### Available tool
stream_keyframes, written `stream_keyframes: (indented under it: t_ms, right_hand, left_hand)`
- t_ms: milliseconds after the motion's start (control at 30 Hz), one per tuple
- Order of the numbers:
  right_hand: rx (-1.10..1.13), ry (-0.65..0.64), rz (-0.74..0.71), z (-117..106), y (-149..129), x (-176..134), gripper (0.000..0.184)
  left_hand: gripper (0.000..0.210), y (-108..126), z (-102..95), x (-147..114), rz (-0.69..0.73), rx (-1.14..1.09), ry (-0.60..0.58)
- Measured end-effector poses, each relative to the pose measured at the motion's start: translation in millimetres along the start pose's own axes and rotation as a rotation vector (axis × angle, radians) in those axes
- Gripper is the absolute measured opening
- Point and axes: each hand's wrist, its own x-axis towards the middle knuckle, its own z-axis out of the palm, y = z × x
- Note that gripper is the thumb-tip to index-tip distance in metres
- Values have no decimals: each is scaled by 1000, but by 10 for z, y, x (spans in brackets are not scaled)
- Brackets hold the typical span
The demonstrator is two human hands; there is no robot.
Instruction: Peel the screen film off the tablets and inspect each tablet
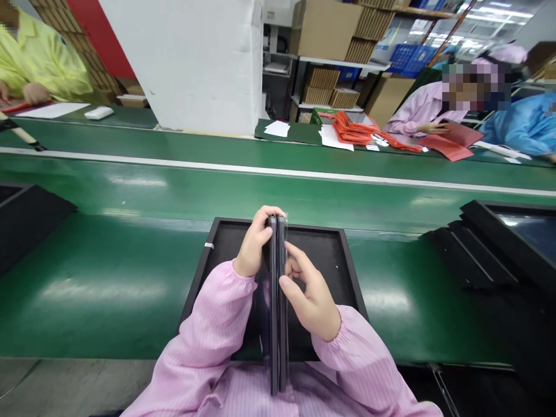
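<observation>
Two dark, slim, tablet-like devices (pixel 278 301) stand upright on edge, side by side, seen along their narrow sides. Clear film shows at the right one's far corner. My left hand (pixel 253 246) is closed around their far end, its thumb on the left side and its fingers over the top. My right hand (pixel 310 292) presses against the right face and edge with thumb and bent fingers. Beneath them lies a shallow black tray (pixel 354 278) with a raised rim; both forearms partly cover it.
The tray sits on a green work surface (pixel 108 289) with a white strip (pixel 217 168) beyond it. More black trays stand at left (pixel 30 226) and right (pixel 512 231). Across the line, co-workers sit near orange-red sleeves (pixel 351 127) and papers. A white pillar (pixel 195 63) rises behind.
</observation>
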Motion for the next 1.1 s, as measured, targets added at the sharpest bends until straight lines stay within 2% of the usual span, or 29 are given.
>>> stream_keyframes:
  t_ms: [133, 233, 367, 533, 867, 1000, 1100]
  right_hand:
    - [172, 39, 7, -30, -42, 209, 49]
    - [323, 31, 39, -39, -14, 323, 46]
    - [423, 7, 113, -16, 54, 406, 55]
    - [438, 21, 104, 22, 64, 423, 61]
    - [469, -42, 64, -21, 57, 354, 66]
    - [437, -104, 34, -56, 56, 324, 77]
    - [399, -112, 17, -92, 37, 298, 74]
  left_hand:
    - [50, 35, -71, -53, 68, 34, -179]
    - [55, 66, -103, -58, 117, 93, -248]
    - [56, 72, -96, -39, 158, 121, -242]
    - [56, 68, -76, -29, 184, 122, -220]
    - [63, 105, -102, -64, 150, 72, -328]
    - [69, 135, -141, -65, 121, 71, -404]
    - [70, 170, -144, -71, 143, 112, -435]
